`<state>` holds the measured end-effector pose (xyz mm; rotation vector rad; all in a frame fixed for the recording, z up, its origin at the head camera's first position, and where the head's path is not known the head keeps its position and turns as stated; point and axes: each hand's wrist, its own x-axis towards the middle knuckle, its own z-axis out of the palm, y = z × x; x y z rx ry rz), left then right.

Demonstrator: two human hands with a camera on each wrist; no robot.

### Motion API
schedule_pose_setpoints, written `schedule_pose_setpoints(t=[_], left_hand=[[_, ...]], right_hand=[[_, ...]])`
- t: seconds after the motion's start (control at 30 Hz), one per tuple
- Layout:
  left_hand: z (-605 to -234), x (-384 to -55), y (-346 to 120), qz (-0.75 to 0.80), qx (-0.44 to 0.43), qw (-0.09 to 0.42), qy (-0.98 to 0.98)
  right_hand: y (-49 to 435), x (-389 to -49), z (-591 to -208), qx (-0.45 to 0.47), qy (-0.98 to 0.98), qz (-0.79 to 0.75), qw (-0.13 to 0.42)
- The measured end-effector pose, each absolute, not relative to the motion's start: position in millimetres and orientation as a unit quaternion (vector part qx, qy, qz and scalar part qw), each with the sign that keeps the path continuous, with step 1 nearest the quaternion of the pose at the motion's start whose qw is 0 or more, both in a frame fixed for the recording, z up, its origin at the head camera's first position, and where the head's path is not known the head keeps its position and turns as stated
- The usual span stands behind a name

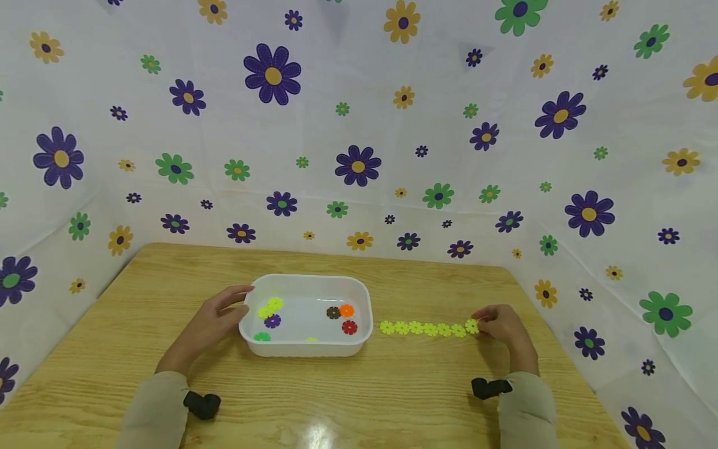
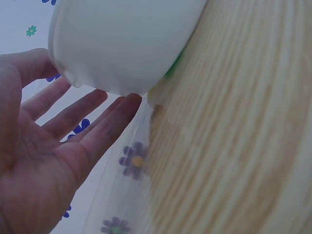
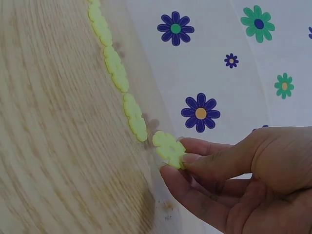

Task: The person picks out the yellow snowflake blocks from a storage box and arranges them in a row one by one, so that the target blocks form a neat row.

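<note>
Between the thumb and fingers of my right hand (image 1: 505, 325) is a yellow snowflake disc (image 3: 169, 149), pinched at its edge and tilted. It is at the right end of a row of matching yellow discs (image 1: 429, 329) lying on the table; in the right wrist view a small gap parts it from the nearest one. My left hand (image 1: 210, 321) touches the left end of a white plastic tray (image 1: 307, 279), its fingers extended along the tray's wall in the left wrist view. Inside the tray lie several loose discs, among them purple (image 1: 272, 321), brown (image 1: 333, 313), orange (image 1: 346, 310) and red (image 1: 349, 327).
The wooden table (image 1: 336, 399) extends in front of the tray and row. White cloth (image 1: 314, 137) printed with flowers hangs behind and along both sides. A black wrist device (image 1: 203, 405) is on the left sleeve, and another (image 1: 490, 388) on the right.
</note>
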<state>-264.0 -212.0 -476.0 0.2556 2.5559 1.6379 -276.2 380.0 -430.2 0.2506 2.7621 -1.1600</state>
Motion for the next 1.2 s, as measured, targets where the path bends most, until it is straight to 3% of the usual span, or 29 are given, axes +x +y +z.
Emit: schedule_pose_setpoints(t=[1.2], left_hand=[[-477.0, -263.2, -212.7, 0.549, 0.090, 0.050, 0.829]], right_hand=[[385.1, -277.4, -440.4, 0.095, 0.916, -0.382, 0.078]])
